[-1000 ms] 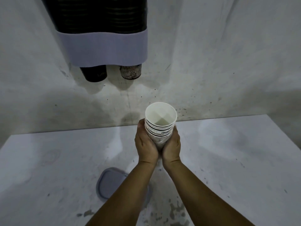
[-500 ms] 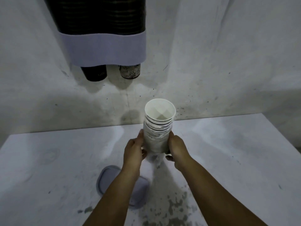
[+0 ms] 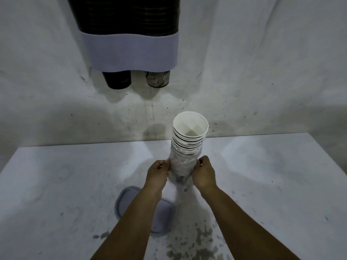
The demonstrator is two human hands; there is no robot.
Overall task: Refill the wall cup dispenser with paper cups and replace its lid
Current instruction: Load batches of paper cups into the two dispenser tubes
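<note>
cup stack (image 3: 187,147) upright, mouths up, left hand (image 3: 157,174), right hand (image 3: 204,174) gripping

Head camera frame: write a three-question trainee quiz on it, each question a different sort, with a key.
1. True or false: the grey lid is fitted on the wall dispenser.
2. Multiple choice: the stack of paper cups is held by A) the left hand alone, B) the right hand alone, C) both hands, one on each side.
3. Fill in: under the dispenser two cup bottoms show, the black cup on the left and the ____ cup on the right.

Key: 1 false, it lies on the table; 2 C; 3 patterned.
</note>
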